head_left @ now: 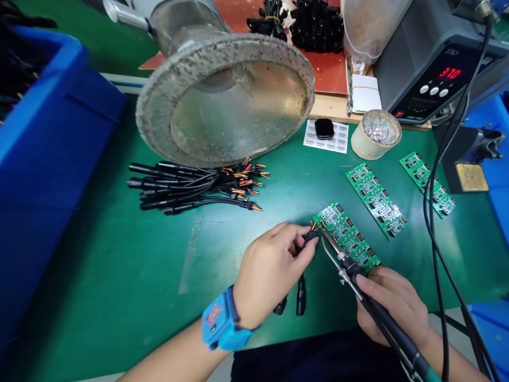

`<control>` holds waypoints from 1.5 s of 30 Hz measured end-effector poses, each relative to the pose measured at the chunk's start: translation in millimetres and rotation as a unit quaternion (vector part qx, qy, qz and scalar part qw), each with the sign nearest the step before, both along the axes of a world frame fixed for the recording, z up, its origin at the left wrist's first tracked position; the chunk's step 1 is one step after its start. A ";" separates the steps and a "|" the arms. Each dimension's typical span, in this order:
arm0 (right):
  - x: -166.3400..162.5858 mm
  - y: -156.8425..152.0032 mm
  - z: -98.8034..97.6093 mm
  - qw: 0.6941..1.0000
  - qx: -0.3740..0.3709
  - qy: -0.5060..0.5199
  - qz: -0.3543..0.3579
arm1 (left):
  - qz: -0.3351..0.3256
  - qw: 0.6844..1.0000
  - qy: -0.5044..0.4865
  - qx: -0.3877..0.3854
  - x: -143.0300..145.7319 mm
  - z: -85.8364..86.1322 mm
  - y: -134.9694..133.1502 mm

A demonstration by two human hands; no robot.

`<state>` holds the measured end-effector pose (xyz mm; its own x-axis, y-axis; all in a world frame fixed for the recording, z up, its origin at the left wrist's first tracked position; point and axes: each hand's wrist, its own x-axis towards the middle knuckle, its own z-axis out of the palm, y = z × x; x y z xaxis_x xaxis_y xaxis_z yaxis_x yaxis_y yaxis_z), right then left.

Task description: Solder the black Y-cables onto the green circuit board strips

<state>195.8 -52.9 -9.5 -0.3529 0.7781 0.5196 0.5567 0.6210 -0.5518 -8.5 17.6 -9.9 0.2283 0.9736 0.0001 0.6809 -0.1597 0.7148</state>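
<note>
My left hand (274, 268), with a blue wrist strap (222, 321) below it, pinches a black cable (301, 297) close to its stripped red and yellow wire ends. Those ends lie at the upper left corner of a green circuit board (350, 239). My right hand (392, 305) is wrapped round a soldering iron (374, 310) that has a thin feed tube along its side. The iron's tip meets the wires or the board edge there; exact contact is too small to tell. Black connectors hang below my left hand.
A fume hood (225, 111) overhangs a pile of black cables (191, 185). More circuit boards (376, 200) lie to the right, near a solder station (437, 79) reading 370 and a tape roll (376, 135). Iron cords (431, 212) cross the right side. A blue bin (51, 138) stands left.
</note>
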 end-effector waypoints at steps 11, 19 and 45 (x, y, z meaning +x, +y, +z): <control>-0.4 1.5 3.2 1.000 -0.018 -0.010 0.001 | 0.000 1.000 0.014 0.017 1.8 1.2 -0.9; 1.9 2.7 11.3 1.000 -0.023 -0.009 -0.004 | 0.001 0.999 0.023 0.027 2.9 1.5 -1.1; -4.5 2.4 15.8 0.999 -0.028 -0.004 -0.032 | 0.013 0.996 0.055 0.068 7.2 0.8 -5.5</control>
<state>191.2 -50.5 6.3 -0.3049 0.8277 0.4711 0.5996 0.5512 -0.5802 -1.3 12.1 -9.1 0.2099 0.9717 0.1087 0.7589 -0.2320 0.6085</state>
